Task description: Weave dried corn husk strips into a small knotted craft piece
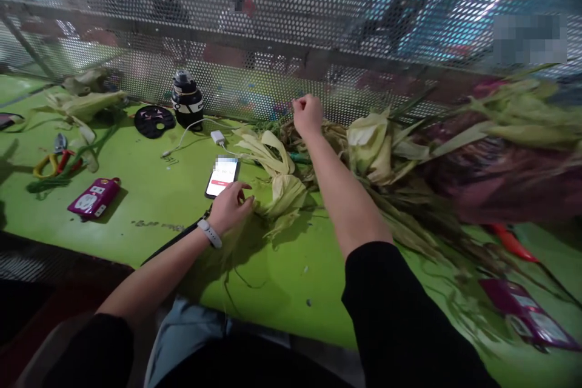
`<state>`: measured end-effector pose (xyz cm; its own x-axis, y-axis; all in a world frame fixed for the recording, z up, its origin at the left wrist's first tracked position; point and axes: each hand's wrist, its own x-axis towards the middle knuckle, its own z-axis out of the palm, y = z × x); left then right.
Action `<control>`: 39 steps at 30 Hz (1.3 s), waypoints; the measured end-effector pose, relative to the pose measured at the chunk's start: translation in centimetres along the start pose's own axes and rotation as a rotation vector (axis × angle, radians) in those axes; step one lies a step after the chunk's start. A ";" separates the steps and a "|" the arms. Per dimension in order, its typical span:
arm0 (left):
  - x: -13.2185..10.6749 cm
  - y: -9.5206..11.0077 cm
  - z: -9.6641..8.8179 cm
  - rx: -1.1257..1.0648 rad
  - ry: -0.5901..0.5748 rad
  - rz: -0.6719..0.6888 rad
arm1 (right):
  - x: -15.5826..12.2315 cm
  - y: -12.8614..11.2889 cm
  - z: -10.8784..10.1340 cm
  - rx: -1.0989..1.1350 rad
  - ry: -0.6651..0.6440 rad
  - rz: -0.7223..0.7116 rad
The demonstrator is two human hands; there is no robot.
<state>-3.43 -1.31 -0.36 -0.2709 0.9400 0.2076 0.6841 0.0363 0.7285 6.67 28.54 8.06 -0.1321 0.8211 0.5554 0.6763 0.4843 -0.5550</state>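
Note:
My left hand (230,206) rests on the green table (150,200) beside a lit phone (222,176), fingers curled against a bunch of pale corn husks (279,185). A white band sits on that wrist. My right hand (308,114) reaches far back to the pile of husks and stalks (409,163) near the mesh wall, fingers closed; what they hold is hidden.
A perforated metal wall (291,30) closes the back. On the table lie a black bottle (186,100), a black lid (153,120), a white charger with cable (217,136), pruning shears (57,157), purple packets (94,197) (527,315), and more husks (84,103).

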 end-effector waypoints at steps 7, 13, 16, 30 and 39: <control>1.4 1.0 -1.2 -0.831 -0.156 -0.316 | -7.7 -4.0 -3.7 0.191 -0.164 -0.311; 2.8 1.4 -1.5 -1.175 -0.317 -0.467 | -21.0 -6.3 -6.6 0.036 -0.558 -0.568; 3.2 1.4 -1.7 -1.257 -0.187 -0.464 | -22.9 -5.9 -6.7 0.087 -0.674 -0.649; 6.4 -1.2 -4.2 -1.256 0.159 -0.402 | -9.3 0.6 2.6 -0.202 -0.613 -0.057; 6.4 -2.4 -3.5 -1.257 0.100 -0.394 | -9.1 -1.3 4.8 -0.455 -0.599 -0.071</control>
<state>-9.21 3.46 1.52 -0.3915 0.9081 -0.1484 -0.5272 -0.0892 0.8451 3.51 21.91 0.73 -0.4699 0.8794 0.0764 0.8669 0.4761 -0.1474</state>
